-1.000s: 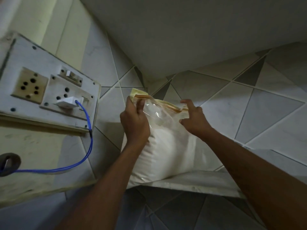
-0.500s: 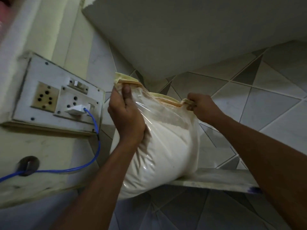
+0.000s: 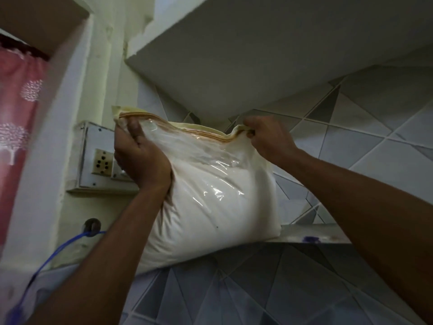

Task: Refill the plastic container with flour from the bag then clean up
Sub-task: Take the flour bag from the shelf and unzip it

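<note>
Under the pale overhead slab (image 3: 269, 55), against the grey tiled wall (image 3: 375, 148), a clear plastic bag of flour (image 3: 218, 202) takes up the middle of the view. It is heavy and slack, and its lower right corner rests on the edge of a narrow shelf (image 3: 311, 234) while most of its bulk hangs out past that edge to the left. That probably explains the 2-handed hold at the top seam: with the weight only partly borne by the shelf, the bag would sag or tip if gripped at 1 corner alone. The left hand (image 3: 140, 158) grips the upper left corner, thumb pressed on the clear front and fingers curled behind. The right hand (image 3: 269, 137) pinches the yellowish zip strip (image 3: 187, 130) at the upper right corner, keeping it taut and level, seemingly so nothing spills. The plastic container is not in view.

Half a second ago the bag sat lower and further onto the shelf; now it is raised and drawn further off it. The view has swung leftwards, bringing a pink curtain (image 3: 16, 118) into sight. Behind the left wrist are the switchboard (image 3: 98, 158) and a blue cable (image 3: 54, 256).
</note>
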`<action>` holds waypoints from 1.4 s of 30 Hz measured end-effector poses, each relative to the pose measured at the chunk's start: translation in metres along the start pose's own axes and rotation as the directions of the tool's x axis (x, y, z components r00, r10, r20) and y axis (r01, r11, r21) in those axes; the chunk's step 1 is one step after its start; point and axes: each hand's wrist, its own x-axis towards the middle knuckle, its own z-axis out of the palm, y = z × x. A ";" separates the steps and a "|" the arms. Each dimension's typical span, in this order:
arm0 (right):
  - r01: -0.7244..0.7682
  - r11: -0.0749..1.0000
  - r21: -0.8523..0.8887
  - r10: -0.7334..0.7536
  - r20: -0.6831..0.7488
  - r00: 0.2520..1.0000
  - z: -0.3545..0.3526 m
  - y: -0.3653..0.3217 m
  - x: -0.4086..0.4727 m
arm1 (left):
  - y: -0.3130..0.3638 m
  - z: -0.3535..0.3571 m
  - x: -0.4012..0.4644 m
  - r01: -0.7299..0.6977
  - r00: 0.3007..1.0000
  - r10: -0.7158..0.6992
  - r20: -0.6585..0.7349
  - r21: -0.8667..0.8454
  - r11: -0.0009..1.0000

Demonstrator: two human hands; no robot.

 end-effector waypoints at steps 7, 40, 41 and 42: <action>0.029 0.999 0.027 -0.029 0.013 0.999 -0.062 -0.033 -0.030 | 0.065 -0.053 0.024 0.071 0.997 -0.072 0.002 0.142 0.987; -0.458 0.885 0.086 0.377 0.447 0.812 -0.168 0.017 -0.461 | 0.127 -0.317 -0.276 0.544 0.590 -0.647 0.483 0.353 0.761; -0.469 0.881 0.065 0.389 0.466 0.795 -0.165 0.030 -0.472 | 0.125 -0.320 -0.294 0.549 0.571 -0.663 0.485 0.374 0.747; -0.477 0.878 0.049 0.397 0.483 0.780 -0.160 0.040 -0.481 | 0.125 -0.323 -0.306 0.555 0.551 -0.681 0.482 0.398 0.730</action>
